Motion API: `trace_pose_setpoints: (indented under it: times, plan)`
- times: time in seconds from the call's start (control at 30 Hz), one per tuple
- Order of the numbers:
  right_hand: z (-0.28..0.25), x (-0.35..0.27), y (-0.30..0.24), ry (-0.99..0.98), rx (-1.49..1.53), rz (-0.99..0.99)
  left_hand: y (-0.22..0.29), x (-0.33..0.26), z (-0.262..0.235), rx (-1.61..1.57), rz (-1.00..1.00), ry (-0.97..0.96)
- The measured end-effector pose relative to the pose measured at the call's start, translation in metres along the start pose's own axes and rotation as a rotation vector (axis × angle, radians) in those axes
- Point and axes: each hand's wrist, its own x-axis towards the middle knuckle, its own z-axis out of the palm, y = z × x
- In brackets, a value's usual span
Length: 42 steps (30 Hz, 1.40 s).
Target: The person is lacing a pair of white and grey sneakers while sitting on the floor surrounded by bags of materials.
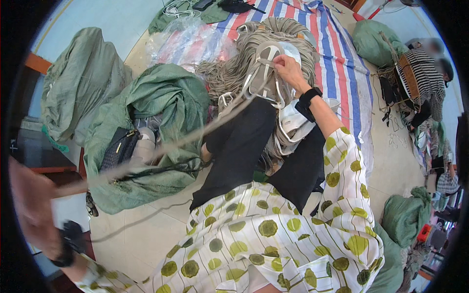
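While a long, flat beige cord (pixel 205 128) was stretched above the lap, a grey shoe with white trim (pixel 268 51) was held at the near side of a large heap of looped grey-beige cords (pixel 282 30), the landmark for what follows. The shoe's edge was pinched between the thumb and fingers of the right hand (pixel 291 73). The cord's far end was gripped by the left hand (pixel 31 210), well to the left of the heap; its exact finger pose could not be told through the blur.

The heap was borne by a red, white and blue striped plastic sheet (pixel 337 63), spread over a pale tiled floor (pixel 391 171). Crumpled clear plastic (pixel 188 44) was laid just left of the heap. Nearer on that side, an open green woven sack (pixel 183 93) was set on the tiles, with a bulging grey-green sack (pixel 80 83) beyond it.

Right of the heap, the sheet's long edge was bordered by a strip of tile, wide enough for passage; past it, another person in black-and-white stripes (pixel 420 73) was seen beside a rounded green sack (pixel 373 41).
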Motion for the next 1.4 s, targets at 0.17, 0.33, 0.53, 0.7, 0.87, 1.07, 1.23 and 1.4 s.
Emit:
trace_pose_setpoints:
  times: [0.17,0.33,0.53,0.7,0.87,1.07,1.23,1.4]
  plan:
    - [-0.026,-0.010,-0.001,-0.258,-0.269,0.062,-0.017,0.025,0.021,-0.015,-0.043,-0.089]
    - [-0.014,-0.025,-0.008,-0.133,-0.183,-0.352,-0.011,0.037,0.025,-0.023,-0.042,-0.171]
    - [-0.020,-0.008,0.009,0.091,-0.224,0.005,-0.004,0.052,0.041,-0.044,-0.026,-0.288]
    - [-0.005,-0.004,0.011,0.040,-0.387,-0.096,-0.002,0.073,0.063,-0.059,-0.010,-0.392]
    - [0.005,-0.004,0.016,0.075,-0.646,-0.320,-0.016,0.095,0.084,-0.058,-0.048,-0.514]
    - [-0.005,-0.003,0.011,0.076,-0.505,0.009,-0.038,0.115,0.096,-0.064,-0.106,-0.645]
    - [-0.006,-0.001,0.010,0.074,-0.434,-0.315,-0.038,0.127,0.099,-0.085,-0.109,-0.750]
    - [0.005,0.004,0.017,0.002,-0.750,-0.397,-0.031,0.140,0.097,-0.095,-0.091,-0.843]
